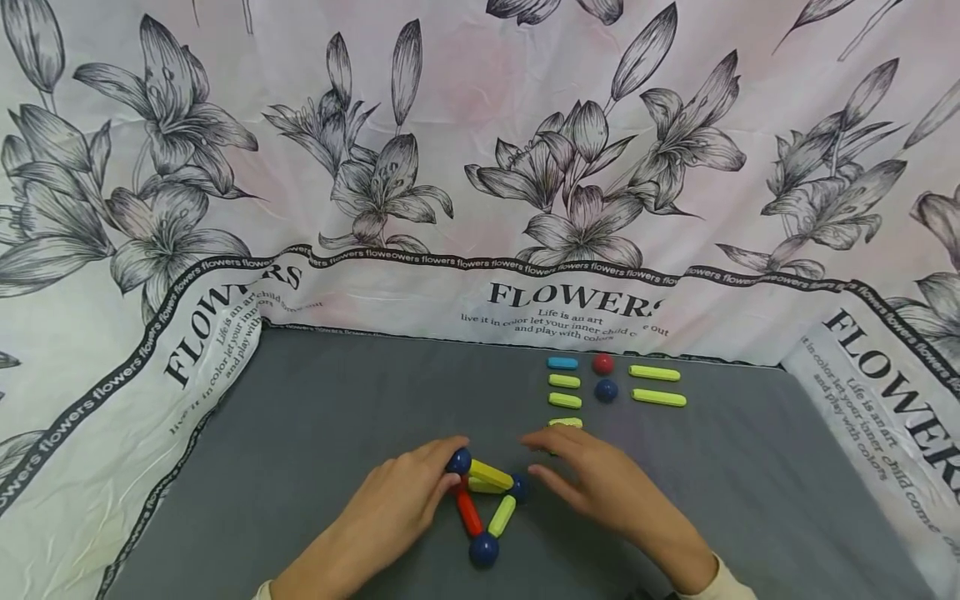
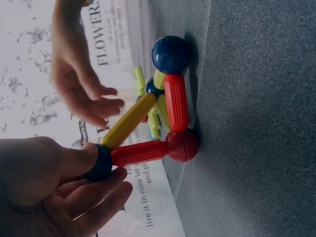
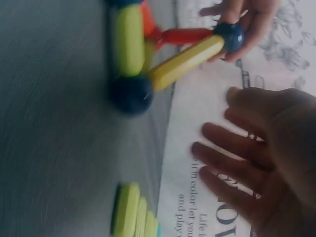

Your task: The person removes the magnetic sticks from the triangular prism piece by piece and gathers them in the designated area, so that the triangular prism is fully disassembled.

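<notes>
My left hand (image 1: 401, 496) pinches a dark blue ball (image 2: 101, 164) between thumb and fingers, at the top of a small ball-and-rod frame. From that ball a red rod (image 2: 140, 153) drops to a red ball (image 2: 182, 145) on the table, while a yellow rod (image 1: 491, 475) slopes to another blue ball (image 3: 131, 95). Low down, a second red rod (image 1: 469, 511) and a light green rod (image 1: 502, 516) meet at a front blue ball (image 1: 483, 550). Just right of the frame, my right hand (image 1: 596, 479) has its fingers spread and holds nothing.
Beyond my right hand lie loose pieces: a blue rod (image 1: 562, 363), several short green rods (image 1: 565, 401), a red ball (image 1: 603, 363), a blue ball (image 1: 606, 390) and two longer green rods (image 1: 658, 397). A flower-printed cloth (image 1: 420, 292) borders the grey table (image 1: 337, 400).
</notes>
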`<state>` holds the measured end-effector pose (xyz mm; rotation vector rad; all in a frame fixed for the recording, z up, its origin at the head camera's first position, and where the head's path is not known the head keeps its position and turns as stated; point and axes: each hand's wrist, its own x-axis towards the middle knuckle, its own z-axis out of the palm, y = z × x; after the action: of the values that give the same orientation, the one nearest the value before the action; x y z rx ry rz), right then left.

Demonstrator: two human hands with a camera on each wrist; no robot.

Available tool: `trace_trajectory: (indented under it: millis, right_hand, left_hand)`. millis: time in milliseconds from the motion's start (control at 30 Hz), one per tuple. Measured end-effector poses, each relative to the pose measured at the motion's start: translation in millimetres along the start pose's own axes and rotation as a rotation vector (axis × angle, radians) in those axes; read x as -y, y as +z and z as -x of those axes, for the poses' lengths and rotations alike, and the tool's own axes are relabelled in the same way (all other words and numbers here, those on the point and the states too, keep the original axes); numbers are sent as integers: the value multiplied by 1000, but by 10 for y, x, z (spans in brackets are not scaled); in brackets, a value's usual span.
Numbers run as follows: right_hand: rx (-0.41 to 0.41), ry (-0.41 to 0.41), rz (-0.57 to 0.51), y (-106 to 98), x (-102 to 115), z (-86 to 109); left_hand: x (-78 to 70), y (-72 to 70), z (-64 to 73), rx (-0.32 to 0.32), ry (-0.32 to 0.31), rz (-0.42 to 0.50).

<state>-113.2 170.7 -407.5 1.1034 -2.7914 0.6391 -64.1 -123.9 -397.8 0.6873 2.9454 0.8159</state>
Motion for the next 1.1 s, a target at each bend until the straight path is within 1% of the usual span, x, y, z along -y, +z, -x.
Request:
trace_trajectory:
  millis: [133,200,267,300,367,433,533,633,733,833,1033,1100]
  right_hand:
    - [113,90,-79,122,191,-82]
    - [128,110,-126,163,257,-112]
    - [97,126,-166,187,320,-133]
    - [63,134,-178,194,353,-141]
    - [-7,154,-177,203,430,-166]
    - [-52,159,-162,216,522,-207]
    - [-58,154,-138,235,658,-258]
    - [-62,142,-123,251,741,-277]
    - [-88,146,-118,264,757,-284]
    - [-93,139,-118,282,738,-292]
    - [-72,140,-108,332,710,-314]
    - [-60,152,-100,350,713,-324]
  left_hand:
    - [-9,-24,-8,-19,16,5]
    - [-11,-34,-9,-24,23,7]
    - [-6,-40,-16,-29,31,11]
    - [-5,-43,-20,-29,34,15]
    - [0,-46,-31,-35,41,20]
    - [0,-48,-41,-40,43,25]
    - [-16,-49,-35,-34,44,30]
    - [-29,-42,-26,-24,48,38]
    - [-20,-32,-32,-22,50,45]
    - [17,-1,-42,-28,45,54]
    - [154,157,-65,-46,50,151]
    - [190,215,-66,-62,45,158]
